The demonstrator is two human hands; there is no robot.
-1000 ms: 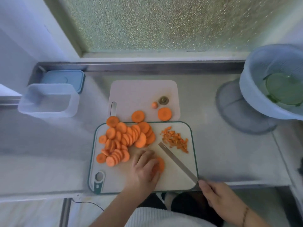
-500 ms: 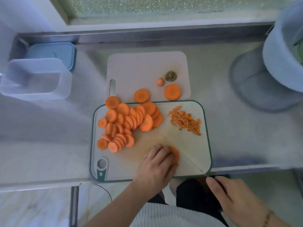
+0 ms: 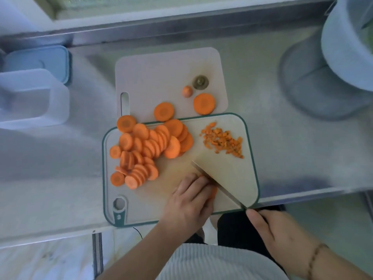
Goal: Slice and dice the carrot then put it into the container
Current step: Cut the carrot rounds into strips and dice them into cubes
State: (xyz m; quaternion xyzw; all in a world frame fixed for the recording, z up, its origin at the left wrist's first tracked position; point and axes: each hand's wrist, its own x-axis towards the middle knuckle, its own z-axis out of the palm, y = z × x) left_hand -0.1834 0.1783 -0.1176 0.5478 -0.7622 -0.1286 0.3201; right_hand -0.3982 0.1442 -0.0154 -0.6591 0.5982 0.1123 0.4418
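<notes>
- The long steel-bladed kitchen knife (image 3: 217, 185) now lies steeply across the near right part of the green-rimmed pale cutting board (image 3: 251, 170), its edge against the carrot slices under the fingers; half a second ago the blade was barely visible at the board's near right corner.
- The right hand (image 3: 276, 232) has come up to the board's near edge and is clenched around the knife's dark handle, forefinger stretched towards the blade.
- The left hand (image 3: 188, 203) stays where it was, fingers curled down onto a small stack of orange carrot slices (image 3: 213, 194) (mostly hidden beneath the fingertips, only an orange edge peeks out), pinning them to the board.
- The heap of round orange carrot slices (image 3: 147, 150) covers the board's left half, unchanged; the small pile of diced carrot (image 3: 223, 141) sits at the far right corner.
- The clear rectangular plastic container (image 3: 30, 100) stands well to the left on the grey metal counter (image 3: 292, 150), its blue lid (image 3: 40, 59) behind it.
- A pinkish thin cutting board (image 3: 161, 77) lies behind, partly under the green-rimmed one, carrying two loose slices, the carrot tip (image 3: 187, 91) and the brownish stem end (image 3: 200, 82).
- A pale blue round bowl (image 3: 343, 57) sits at far right, cut off by the frame.
</notes>
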